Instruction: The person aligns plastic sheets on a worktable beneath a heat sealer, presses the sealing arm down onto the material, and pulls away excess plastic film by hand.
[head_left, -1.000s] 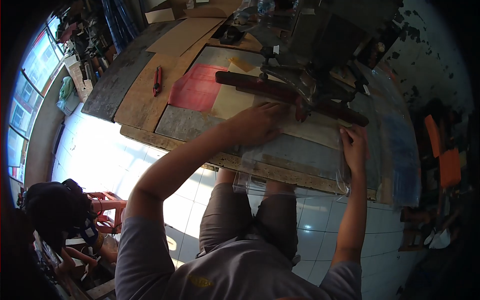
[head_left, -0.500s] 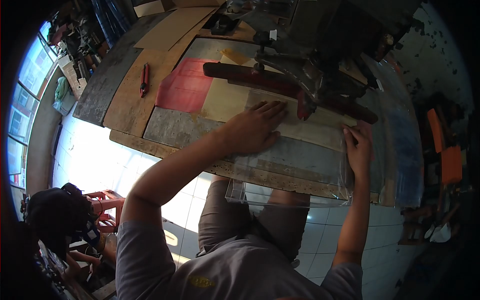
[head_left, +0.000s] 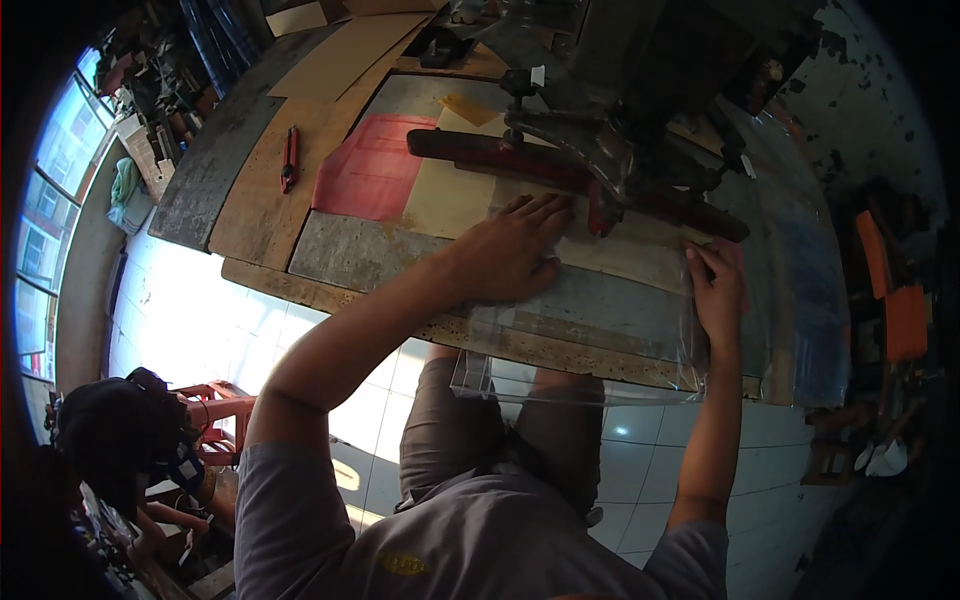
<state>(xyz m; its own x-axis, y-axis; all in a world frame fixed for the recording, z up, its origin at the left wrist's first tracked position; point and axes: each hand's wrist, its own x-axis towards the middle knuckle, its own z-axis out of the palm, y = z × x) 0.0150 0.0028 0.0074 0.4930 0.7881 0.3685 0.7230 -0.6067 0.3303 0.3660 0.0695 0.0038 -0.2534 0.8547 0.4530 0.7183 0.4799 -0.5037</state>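
A clear plastic sheet (head_left: 600, 345) lies over the grey work plate, its near end hanging past the table's front edge. My left hand (head_left: 510, 250) rests flat on it with the fingers stretched out, beside a pale yellow sheet (head_left: 450, 200). At the sheet's right side my right hand (head_left: 716, 285) has thumb and forefinger pinched together on the plastic's edge. Just beyond both hands stretches the dark bar (head_left: 500, 155) of a machine. A red sheet (head_left: 370, 170) lies left of the yellow one.
A red cutter knife (head_left: 290, 160) and brown cardboard (head_left: 345, 60) lie on the table's left part. The machine's dark body (head_left: 670, 60) stands at the back. Blue-tinted plastic (head_left: 815, 300) hangs at the right edge. Another person (head_left: 115, 440) bends down at lower left.
Compared with one second ago, the table appears shifted slightly left in view. My left hand has flattened on the plastic. My right hand keeps its place at the sheet's right edge.
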